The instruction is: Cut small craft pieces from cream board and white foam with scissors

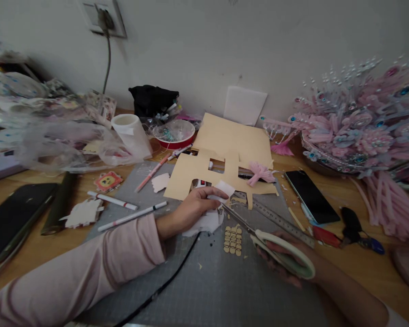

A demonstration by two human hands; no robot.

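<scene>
My left hand [194, 208] pinches a small white foam piece [223, 190] over the grey cutting mat [204, 286], with more white material [206, 222] under the palm. My right hand [286, 259] grips scissors with pale green handles [286, 254]; their blades [236, 218] point up-left and meet the white piece. A small tan cut-out of rows of ovals [233, 240] lies on the mat between my hands. A tan card sheet with cut notches [204, 175] lies just beyond my left hand.
A metal ruler [276, 220] lies beside the scissors. A phone [311, 196] and a pink beaded bouquet [361, 131] are on the right. Pens [131, 216], white cut-outs [83, 212], a dark tablet [12, 218], a cup [131, 134] and a red bowl [173, 136] crowd the left and back.
</scene>
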